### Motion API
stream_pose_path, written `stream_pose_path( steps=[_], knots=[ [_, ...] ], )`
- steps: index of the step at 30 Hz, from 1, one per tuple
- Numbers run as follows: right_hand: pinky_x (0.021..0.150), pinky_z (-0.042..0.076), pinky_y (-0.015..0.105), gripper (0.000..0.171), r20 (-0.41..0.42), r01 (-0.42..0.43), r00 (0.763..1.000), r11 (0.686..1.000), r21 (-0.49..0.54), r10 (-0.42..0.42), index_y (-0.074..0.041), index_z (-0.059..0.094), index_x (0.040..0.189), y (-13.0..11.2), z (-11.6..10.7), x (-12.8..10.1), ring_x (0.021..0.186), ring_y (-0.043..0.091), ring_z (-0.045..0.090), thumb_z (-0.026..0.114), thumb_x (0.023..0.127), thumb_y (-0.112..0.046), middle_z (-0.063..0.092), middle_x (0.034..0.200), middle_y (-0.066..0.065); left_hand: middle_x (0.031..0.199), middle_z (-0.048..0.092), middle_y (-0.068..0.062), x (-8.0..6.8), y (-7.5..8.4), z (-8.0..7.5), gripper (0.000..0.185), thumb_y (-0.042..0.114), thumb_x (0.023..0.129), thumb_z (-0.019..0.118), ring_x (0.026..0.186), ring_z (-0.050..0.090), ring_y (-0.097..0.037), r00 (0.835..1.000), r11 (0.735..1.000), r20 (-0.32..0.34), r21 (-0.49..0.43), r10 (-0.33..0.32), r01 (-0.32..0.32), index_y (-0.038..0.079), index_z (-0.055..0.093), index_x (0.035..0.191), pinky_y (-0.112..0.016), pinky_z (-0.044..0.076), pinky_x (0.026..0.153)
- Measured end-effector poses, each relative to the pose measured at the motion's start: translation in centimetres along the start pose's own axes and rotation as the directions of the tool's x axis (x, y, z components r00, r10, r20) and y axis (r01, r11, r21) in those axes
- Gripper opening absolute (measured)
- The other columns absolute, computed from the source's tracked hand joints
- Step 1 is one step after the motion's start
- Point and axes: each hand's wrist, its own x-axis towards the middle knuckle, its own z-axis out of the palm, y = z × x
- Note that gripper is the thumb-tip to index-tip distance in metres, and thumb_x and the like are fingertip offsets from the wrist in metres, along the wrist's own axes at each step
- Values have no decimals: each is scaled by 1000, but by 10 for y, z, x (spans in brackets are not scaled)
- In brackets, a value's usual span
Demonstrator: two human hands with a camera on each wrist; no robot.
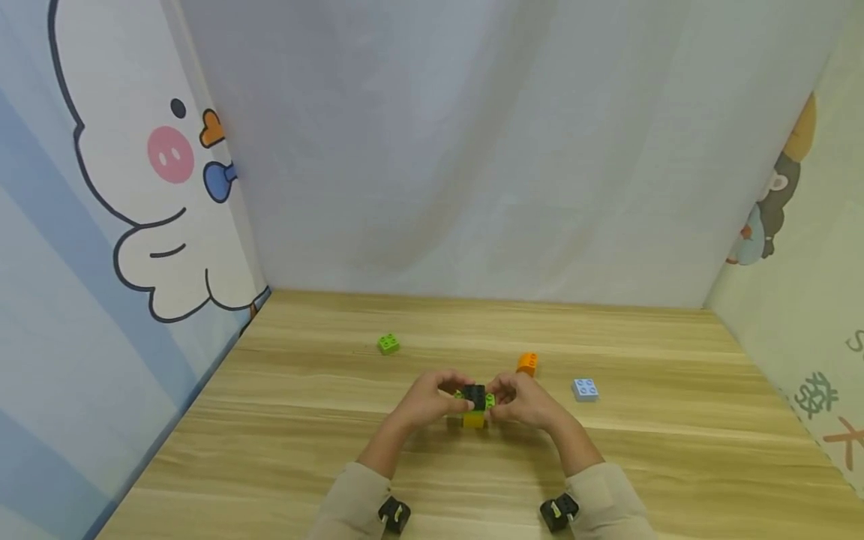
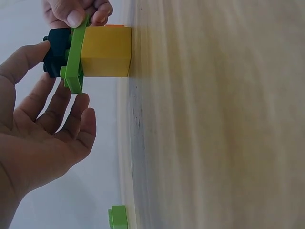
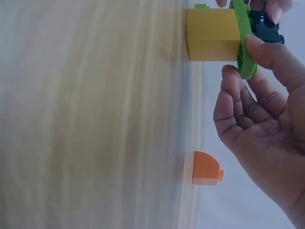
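A small stack stands on the table: a yellow block (image 2: pixel 106 51) at the bottom, a long green brick (image 2: pixel 75 59) across it, and a black brick (image 2: pixel 57 51) on top. My left hand (image 1: pixel 430 399) pinches the black brick, its thumb on the near face. From the other side my right hand (image 1: pixel 528 403) pinches one end of the green brick between thumb and fingers. The green brick sticks out past the yellow block on both sides. In the right wrist view it looks slightly tilted against the yellow block (image 3: pixel 213 35).
Behind the right hand lies an orange curved brick (image 1: pixel 528 364). A light blue brick (image 1: pixel 585 389) sits farther right on the wooden table (image 1: pixel 304 420). Toward the back left is a small green brick (image 1: pixel 388 343). Fabric walls enclose the table's back and sides.
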Motion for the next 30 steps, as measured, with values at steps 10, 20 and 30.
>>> stream_pose_path(
  steps=[10, 20, 30],
  knots=[
    [75, 53, 29, 29, -2, -11, 1000, 1000, 26, 11, 11, 66, 110, -3, -1, -2, 83, 16, 60, 79, 87, -1, 68, 93, 10, 116, 71, -11, 2, 6, -1, 33, 13, 89, 78, 108, 62, -28, 999, 997, 31, 77, 13, -16, 2, 72, 119, -44, 54, 89],
    [75, 53, 33, 27, -9, -26, 1000, 1000, 7, 26, 9, 68, 109, -1, 0, 0, 83, 17, 60, 78, 86, -1, 67, 92, 7, 107, 72, -10, 4, 5, 2, 28, 10, 87, 82, 96, 65, -23, 999, 991, 5, 124, 43, -43, 1, 73, 113, -38, 56, 83],
    [73, 52, 29, 26, -10, -19, 1000, 1000, -17, 19, 8, 68, 108, -3, 0, -2, 83, 15, 60, 79, 87, -3, 67, 91, 7, 105, 71, -9, 5, 7, 4, 26, 11, 90, 79, 89, 63, -18, 1000, 993, 9, 114, 27, -27, 1, 72, 113, -33, 55, 76]
  ],
)
